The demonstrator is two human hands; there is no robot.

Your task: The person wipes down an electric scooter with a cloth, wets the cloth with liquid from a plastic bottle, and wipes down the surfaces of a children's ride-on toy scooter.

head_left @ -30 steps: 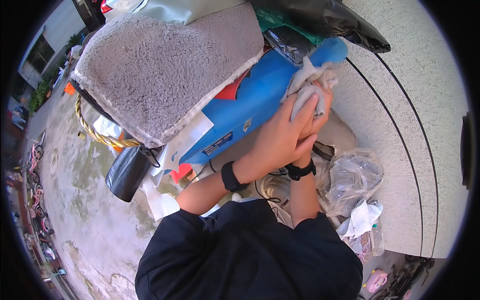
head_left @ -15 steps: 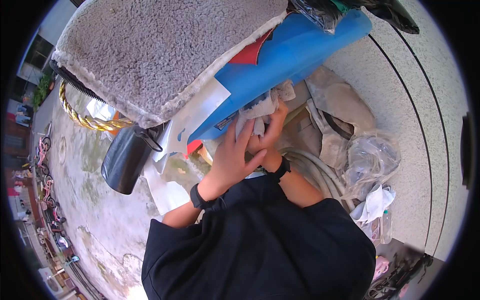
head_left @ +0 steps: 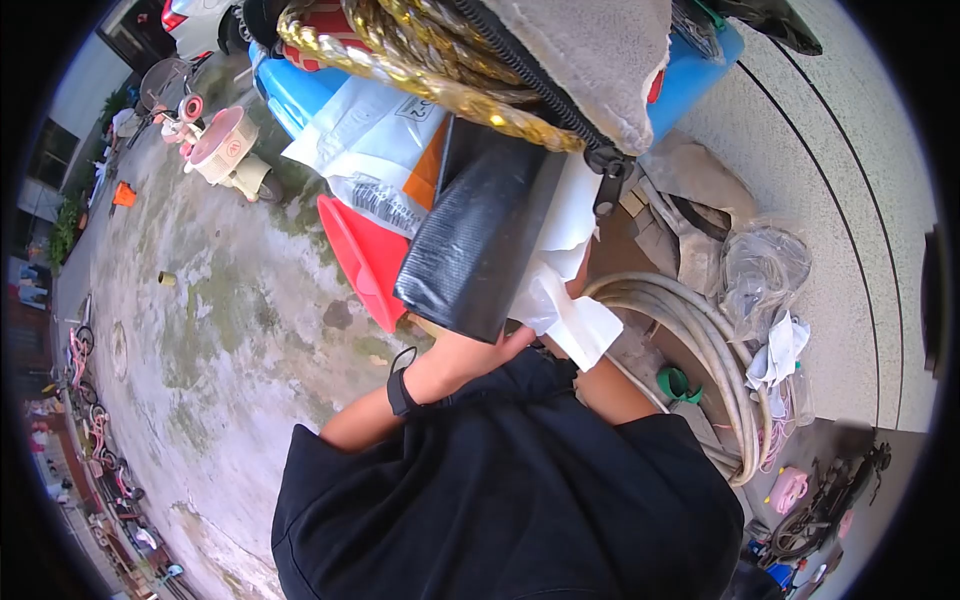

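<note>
My left hand (head_left: 468, 350) reaches under a shiny black roll (head_left: 480, 240). Its thumb shows at the roll's lower end, while the other fingers are hidden. Only a sliver of my right hand (head_left: 581, 272) shows behind torn white paper (head_left: 575, 318); its fingers are out of sight. Over both hands bulges a grey fleece piece with a black zipper (head_left: 530, 70). Gold-and-clear braided rope (head_left: 440, 95) lies along the zipper. Left of the roll are a white plastic packet (head_left: 365, 150) and a red plastic piece (head_left: 362, 262). Behind them is a blue container (head_left: 300, 90).
A coiled pale hose (head_left: 715, 345), a clear plastic bag (head_left: 765, 270) and a green ring (head_left: 679, 384) lie by the wall on the right. A pink scooter (head_left: 225, 145) stands on the concrete yard (head_left: 240, 330). A white car (head_left: 200, 25) is at the top left.
The fleece piece, rope and black roll have shifted right across the view, covering my hands. Both hands showed half a second ago, with whitish crumpled material at their fingers. More yard now shows.
</note>
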